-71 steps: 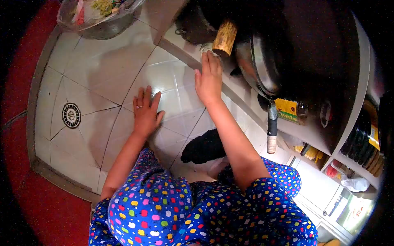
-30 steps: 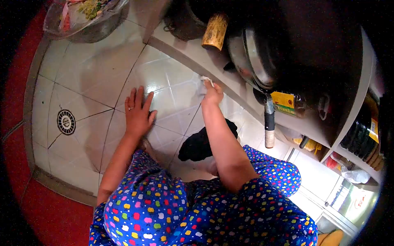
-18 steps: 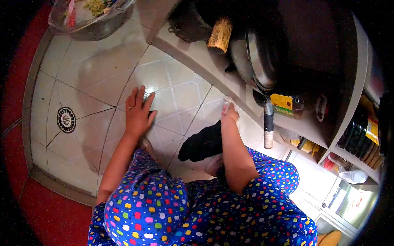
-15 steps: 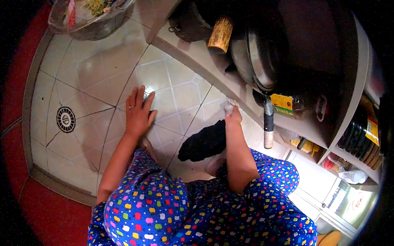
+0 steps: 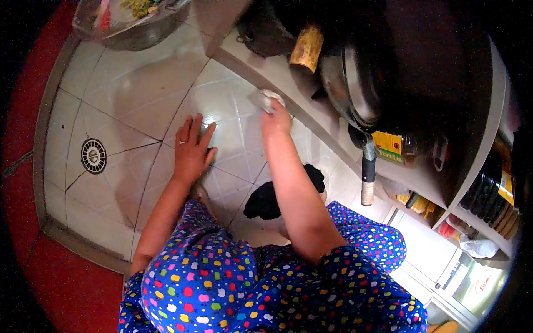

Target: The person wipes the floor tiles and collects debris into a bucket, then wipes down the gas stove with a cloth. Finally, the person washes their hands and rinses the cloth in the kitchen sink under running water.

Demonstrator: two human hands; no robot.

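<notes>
At upper centre, your right hand (image 5: 277,118) grips a white cloth (image 5: 272,99), seemingly mid-wipe; your left hand (image 5: 192,150), fingers spread, rests on floor tiles (image 5: 136,188). Another stroke likely needs steady pressure.

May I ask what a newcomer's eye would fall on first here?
Probably the blue garment with its bright spots, filling the bottom of the view. Above it, the right hand holds a white wad beside the cabinet, while a round drain stands out on the tiled floor at left.
</notes>
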